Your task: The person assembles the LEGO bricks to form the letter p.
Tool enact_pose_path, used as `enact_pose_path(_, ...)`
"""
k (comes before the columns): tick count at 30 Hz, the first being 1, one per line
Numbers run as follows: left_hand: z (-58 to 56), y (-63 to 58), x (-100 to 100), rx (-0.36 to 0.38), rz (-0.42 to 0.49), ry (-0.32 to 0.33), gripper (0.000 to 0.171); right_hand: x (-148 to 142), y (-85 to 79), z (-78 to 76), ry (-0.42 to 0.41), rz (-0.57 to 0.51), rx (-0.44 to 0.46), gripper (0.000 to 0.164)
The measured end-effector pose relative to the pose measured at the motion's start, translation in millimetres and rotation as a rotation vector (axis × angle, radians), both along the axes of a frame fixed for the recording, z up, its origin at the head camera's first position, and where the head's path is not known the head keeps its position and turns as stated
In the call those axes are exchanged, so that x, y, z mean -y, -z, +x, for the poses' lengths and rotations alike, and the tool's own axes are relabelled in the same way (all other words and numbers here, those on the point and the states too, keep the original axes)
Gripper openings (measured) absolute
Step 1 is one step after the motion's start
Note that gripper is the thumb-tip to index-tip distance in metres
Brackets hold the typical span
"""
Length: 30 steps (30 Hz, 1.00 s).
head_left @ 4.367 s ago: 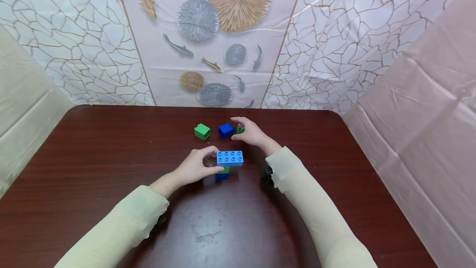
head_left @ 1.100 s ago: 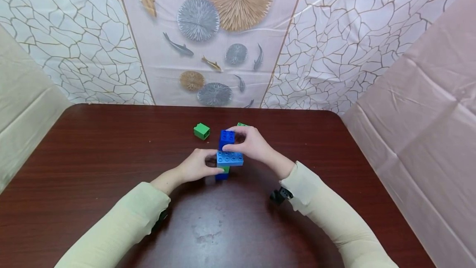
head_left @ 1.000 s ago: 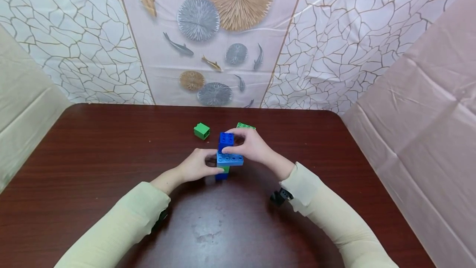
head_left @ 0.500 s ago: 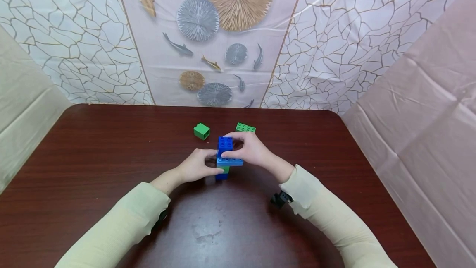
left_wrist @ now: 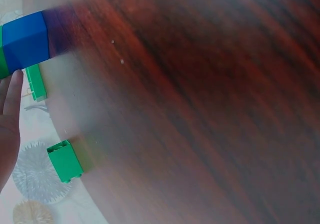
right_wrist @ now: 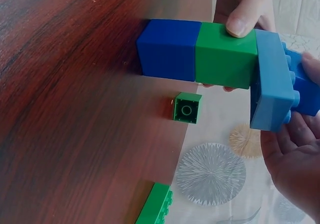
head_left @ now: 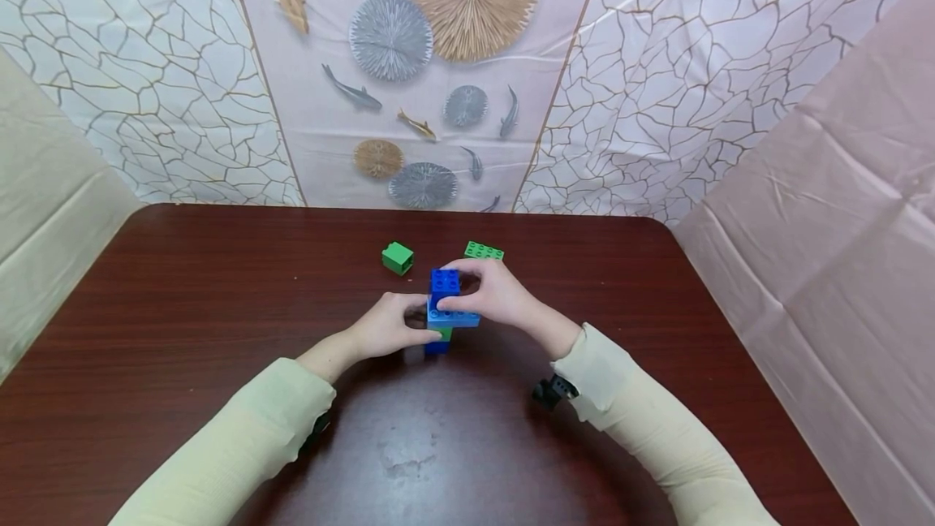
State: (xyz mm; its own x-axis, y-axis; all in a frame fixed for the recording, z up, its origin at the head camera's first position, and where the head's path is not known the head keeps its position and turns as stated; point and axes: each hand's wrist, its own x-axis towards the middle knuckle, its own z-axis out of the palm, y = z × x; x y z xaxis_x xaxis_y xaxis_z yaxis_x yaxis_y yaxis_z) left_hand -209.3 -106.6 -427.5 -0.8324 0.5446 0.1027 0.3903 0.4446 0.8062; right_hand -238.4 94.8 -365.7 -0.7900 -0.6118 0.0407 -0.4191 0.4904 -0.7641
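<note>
A small tower of toy building bricks stands on the table. Its lowest piece is a dark blue brick point(right_wrist: 170, 52), with a green brick point(right_wrist: 225, 54) above it. A light blue long brick point(head_left: 462, 320) lies across the top, jutting to the right. My left hand point(head_left: 383, 327) grips the green brick from the left, its thumb on the near side. With thumb and fingers my right hand point(head_left: 497, 295) holds another dark blue brick point(head_left: 445, 279) upright on the left end of the light blue one. Whether its studs are fully pressed in, I cannot tell.
Two loose bricks lie farther back on the dark brown table point(head_left: 219, 299): a green brick point(head_left: 398, 258) on its side and a long studded green brick point(head_left: 484, 250), partly behind my right hand. A patterned cloth point(head_left: 467, 136) hangs behind the table's far edge.
My right hand has taken the dark blue brick from the back of the table and lowered it onto the light blue brick. The left hand has kept its grip in place.
</note>
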Motion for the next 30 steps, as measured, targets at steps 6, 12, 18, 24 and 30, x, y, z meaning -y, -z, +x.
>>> enact_pose_path(6,-0.3,-0.4,0.5,0.017,0.016,0.006,0.043,0.4,-0.7,3.1,-0.040,-0.008,0.020,0.042)
enact_pose_path(12,-0.5,0.0,0.3,0.041,0.035,0.014,0.043,0.6,1.4,5.4,-0.053,-0.023,0.002,0.040)
enact_pose_path(18,-0.7,1.1,0.1,0.035,0.034,0.013,0.043,0.1,2.9,7.3,-0.049,-0.035,-0.001,0.040)
enact_pose_path(24,-1.7,2.3,-0.4,0.030,0.033,0.015,0.044,-1.0,5.0,7.9,-0.055,-0.039,-0.010,0.041)
enact_pose_path(30,-1.2,1.6,-1.2,0.023,0.027,0.011,0.042,-1.2,6.9,9.2,-0.054,-0.046,-0.017,0.041)
